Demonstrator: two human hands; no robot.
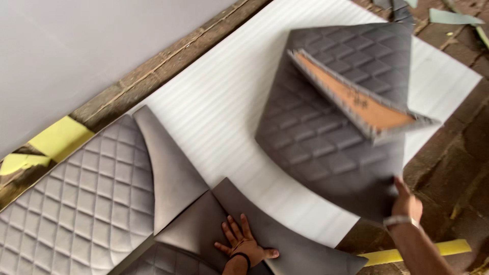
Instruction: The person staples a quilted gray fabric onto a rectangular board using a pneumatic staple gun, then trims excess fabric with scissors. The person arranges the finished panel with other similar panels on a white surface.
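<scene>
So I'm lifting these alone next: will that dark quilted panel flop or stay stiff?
Probably stiff: the dark quilted panel keeps flat with only the right hand at its lower edge. Its board backing suggests rigidity. Likely awkward, being broad.

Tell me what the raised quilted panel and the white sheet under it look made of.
Quilted panel: grey velvet-like fabric, matte, stitched in diamonds; the turned-up one shows a brown board backing, probably wood fibre. White sheet: likely thin ribbed packing foam. Right hand lifts the panel.

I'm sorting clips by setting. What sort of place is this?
Probably an upholstery or furniture workshop. Quilted grey padded panels lie on white foam sheeting over a rough brick floor. The right hand lifts a dark quilted panel with a bare board back; the left hand presses a plain grey piece.
</scene>
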